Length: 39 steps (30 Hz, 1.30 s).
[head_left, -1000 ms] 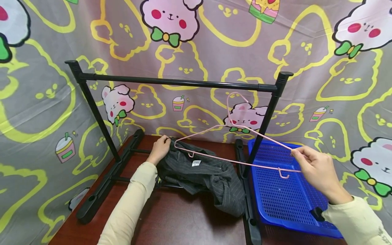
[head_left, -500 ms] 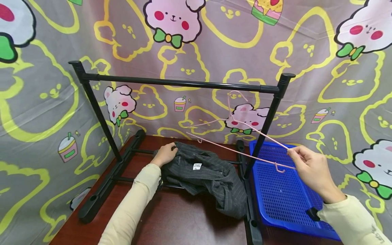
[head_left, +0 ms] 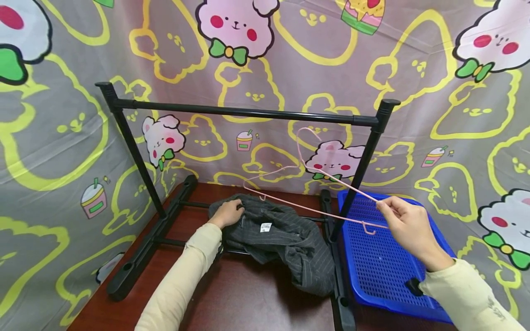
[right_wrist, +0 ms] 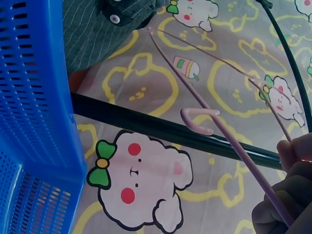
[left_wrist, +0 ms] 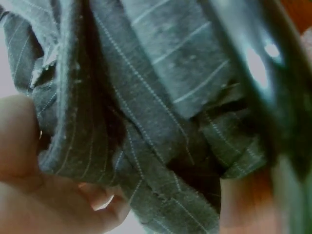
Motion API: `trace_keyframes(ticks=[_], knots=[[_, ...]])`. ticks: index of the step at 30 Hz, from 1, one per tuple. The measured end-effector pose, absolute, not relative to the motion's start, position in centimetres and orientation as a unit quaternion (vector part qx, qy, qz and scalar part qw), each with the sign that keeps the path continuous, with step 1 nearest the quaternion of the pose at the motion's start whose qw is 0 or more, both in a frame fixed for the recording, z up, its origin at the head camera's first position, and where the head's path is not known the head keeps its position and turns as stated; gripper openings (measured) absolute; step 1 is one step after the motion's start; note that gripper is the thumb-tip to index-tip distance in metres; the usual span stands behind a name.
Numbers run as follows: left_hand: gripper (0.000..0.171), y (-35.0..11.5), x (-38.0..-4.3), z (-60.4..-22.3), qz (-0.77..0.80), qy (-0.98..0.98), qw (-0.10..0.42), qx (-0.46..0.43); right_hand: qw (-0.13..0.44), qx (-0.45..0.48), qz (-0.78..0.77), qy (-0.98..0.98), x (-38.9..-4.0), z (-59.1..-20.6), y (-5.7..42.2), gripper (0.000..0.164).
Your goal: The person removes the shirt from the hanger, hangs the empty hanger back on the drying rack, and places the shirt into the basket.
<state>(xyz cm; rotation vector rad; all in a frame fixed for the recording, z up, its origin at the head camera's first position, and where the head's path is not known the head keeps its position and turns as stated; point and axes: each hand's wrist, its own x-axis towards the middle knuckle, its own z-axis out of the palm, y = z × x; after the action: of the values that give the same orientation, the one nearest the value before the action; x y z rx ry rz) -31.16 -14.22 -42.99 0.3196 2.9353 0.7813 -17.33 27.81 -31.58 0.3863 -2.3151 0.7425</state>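
A dark grey pinstriped garment [head_left: 285, 239] with a small white label lies bunched across the lower bars of a black rack [head_left: 248, 111]. My left hand [head_left: 227, 213] grips its upper left edge; in the left wrist view, thumb and fingers pinch the folded cloth [left_wrist: 92, 122]. My right hand [head_left: 407, 227] holds a thin pink clothes hanger [head_left: 314, 209] by its right corner. The hanger is tilted, its hook up and to the left, and its far corner overlaps the garment's top edge. In the right wrist view, fingers curl round the hanger [right_wrist: 241, 151], near one of its small hooks.
A blue perforated basket [head_left: 381, 262] stands right of the rack, under my right forearm. The rack's feet [head_left: 128, 271] rest on a dark red-brown table [head_left: 244, 303]. A patterned cartoon cloth [head_left: 256, 46] hangs behind and at both sides.
My left hand has moved right and slightly down with the cloth edge. The hanger swung away from the garment, then came back left over its top edge; my right hand has shifted left.
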Motion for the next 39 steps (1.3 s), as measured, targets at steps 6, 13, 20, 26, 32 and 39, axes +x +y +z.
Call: trace_keyframes(ticks=[6,13,20,26,32,39], knots=[[0.028,-14.2,-30.9,-41.3,0.29,0.953,-0.035,0.074,0.313,0.142,0.283,-0.896,-17.5,-31.8,27.4,0.013],[0.038,-13.4,-31.0,-39.2,0.333,0.935,-0.115,0.05,0.311,0.146,0.276,-0.897,-17.7,-31.8,26.8,0.012],[0.045,-11.3,-30.8,-37.1,0.35,0.918,-0.159,0.1,0.305,0.152,0.28,-0.897,-18.0,-31.9,26.2,0.012],[0.041,-9.4,-30.7,-35.6,0.361,0.899,-0.178,0.172,0.3,0.16,0.284,-0.897,-18.2,-32.0,25.6,0.013],[0.04,-7.7,-30.3,-34.4,0.365,0.884,-0.191,0.222,0.287,0.158,0.289,-0.899,-18.2,-32.1,25.2,0.015],[0.041,-6.6,-30.2,-33.6,0.365,0.88,-0.188,0.238,0.29,0.159,0.3,-0.895,-18.3,-32.1,24.8,0.015]])
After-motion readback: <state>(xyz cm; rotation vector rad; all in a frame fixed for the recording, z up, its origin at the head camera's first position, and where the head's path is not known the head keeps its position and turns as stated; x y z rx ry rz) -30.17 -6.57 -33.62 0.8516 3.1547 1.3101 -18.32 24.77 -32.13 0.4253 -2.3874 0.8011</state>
